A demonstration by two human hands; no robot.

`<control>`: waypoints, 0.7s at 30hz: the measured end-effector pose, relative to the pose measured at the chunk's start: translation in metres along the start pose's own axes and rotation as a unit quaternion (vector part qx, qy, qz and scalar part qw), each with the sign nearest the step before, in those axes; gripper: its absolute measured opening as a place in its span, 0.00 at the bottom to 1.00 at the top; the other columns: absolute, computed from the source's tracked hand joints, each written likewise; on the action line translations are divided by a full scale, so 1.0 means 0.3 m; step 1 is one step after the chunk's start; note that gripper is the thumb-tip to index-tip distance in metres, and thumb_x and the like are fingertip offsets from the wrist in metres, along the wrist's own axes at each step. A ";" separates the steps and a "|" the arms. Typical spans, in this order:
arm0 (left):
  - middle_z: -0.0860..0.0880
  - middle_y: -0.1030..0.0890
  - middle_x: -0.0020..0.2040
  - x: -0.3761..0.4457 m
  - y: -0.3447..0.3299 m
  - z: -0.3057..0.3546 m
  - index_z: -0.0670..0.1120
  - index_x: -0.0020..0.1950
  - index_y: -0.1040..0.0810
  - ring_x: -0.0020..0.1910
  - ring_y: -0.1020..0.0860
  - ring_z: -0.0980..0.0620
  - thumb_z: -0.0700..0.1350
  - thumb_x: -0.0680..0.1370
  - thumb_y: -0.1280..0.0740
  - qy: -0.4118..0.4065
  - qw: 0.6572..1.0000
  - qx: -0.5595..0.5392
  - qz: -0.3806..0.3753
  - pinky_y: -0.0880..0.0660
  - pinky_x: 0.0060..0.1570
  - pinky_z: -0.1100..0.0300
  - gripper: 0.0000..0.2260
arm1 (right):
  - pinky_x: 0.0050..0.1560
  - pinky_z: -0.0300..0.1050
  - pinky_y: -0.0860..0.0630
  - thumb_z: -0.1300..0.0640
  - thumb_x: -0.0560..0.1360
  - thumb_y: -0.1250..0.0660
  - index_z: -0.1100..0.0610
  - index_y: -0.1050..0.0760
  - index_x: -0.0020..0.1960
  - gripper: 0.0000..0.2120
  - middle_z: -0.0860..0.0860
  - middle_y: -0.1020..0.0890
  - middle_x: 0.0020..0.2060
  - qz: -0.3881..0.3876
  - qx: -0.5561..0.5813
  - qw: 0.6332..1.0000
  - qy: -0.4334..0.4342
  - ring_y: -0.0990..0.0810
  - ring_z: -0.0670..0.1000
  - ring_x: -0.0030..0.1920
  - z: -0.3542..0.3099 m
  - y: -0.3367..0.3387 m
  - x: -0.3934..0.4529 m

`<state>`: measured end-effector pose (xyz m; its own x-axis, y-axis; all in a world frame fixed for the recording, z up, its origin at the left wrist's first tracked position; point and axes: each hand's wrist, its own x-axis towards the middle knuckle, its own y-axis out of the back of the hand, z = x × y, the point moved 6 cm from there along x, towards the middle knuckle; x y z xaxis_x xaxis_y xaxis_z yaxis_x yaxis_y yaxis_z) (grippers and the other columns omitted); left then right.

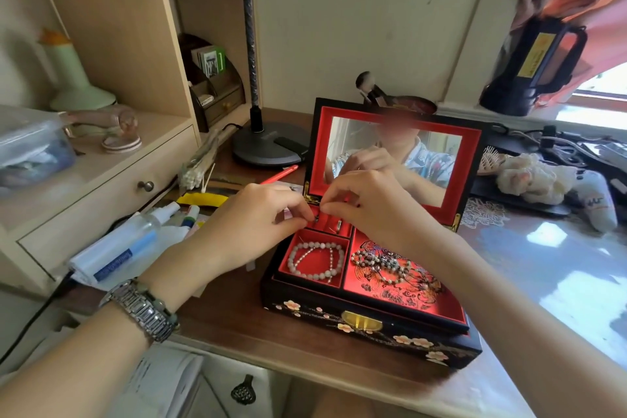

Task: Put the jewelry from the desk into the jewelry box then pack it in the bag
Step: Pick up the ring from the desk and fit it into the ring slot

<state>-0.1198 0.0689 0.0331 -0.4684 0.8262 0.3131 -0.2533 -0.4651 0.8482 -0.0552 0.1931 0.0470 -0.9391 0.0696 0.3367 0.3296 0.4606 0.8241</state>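
A black lacquered jewelry box (369,329) with a red lining stands open on the desk, its mirrored lid (393,159) raised. A pale bead bracelet (314,260) lies in the front-left compartment, and a darker beaded necklace (383,265) lies in the right one. A small silver ring (339,224) sits in the back-left ring slots. My left hand (251,231) and my right hand (369,204) meet over those slots, fingertips pinched together on something tiny that I cannot make out. My left wrist wears a metal watch and a bead bracelet.
A desk lamp base (268,146) stands behind the box, beside a red pencil (280,175). Tubes and a spray bottle (135,241) lie at the left under wooden shelves. A plush toy (549,180) and a hairbrush lie at the right near cables.
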 end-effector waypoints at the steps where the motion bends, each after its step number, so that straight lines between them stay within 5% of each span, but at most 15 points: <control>1: 0.59 0.22 0.45 0.001 -0.002 -0.001 0.50 0.49 0.17 0.41 0.25 0.65 0.44 0.75 0.31 0.000 1.000 0.000 -0.001 0.33 0.40 0.71 0.05 | 0.46 0.37 0.24 0.56 0.74 0.30 0.56 0.17 0.47 0.05 0.48 0.16 0.40 -0.001 0.002 1.000 -0.004 0.19 0.44 0.40 0.005 -0.002 0.001; 21: 0.61 0.25 0.45 0.004 -0.011 -0.003 0.51 0.50 0.18 0.44 0.26 0.65 0.46 0.76 0.32 0.010 1.000 -0.007 -0.017 0.31 0.42 0.69 0.06 | 0.48 0.49 0.21 0.55 0.76 0.33 0.54 0.16 0.48 0.08 0.50 0.15 0.44 -0.026 -0.042 0.998 -0.037 0.18 0.48 0.44 0.062 -0.030 0.003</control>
<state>-0.1203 0.0711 0.0303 -0.4757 0.8351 0.2764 -0.2808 -0.4420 0.8519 -0.0607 0.2055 0.0313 -0.9589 0.1138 0.2601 0.2839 0.3896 0.8761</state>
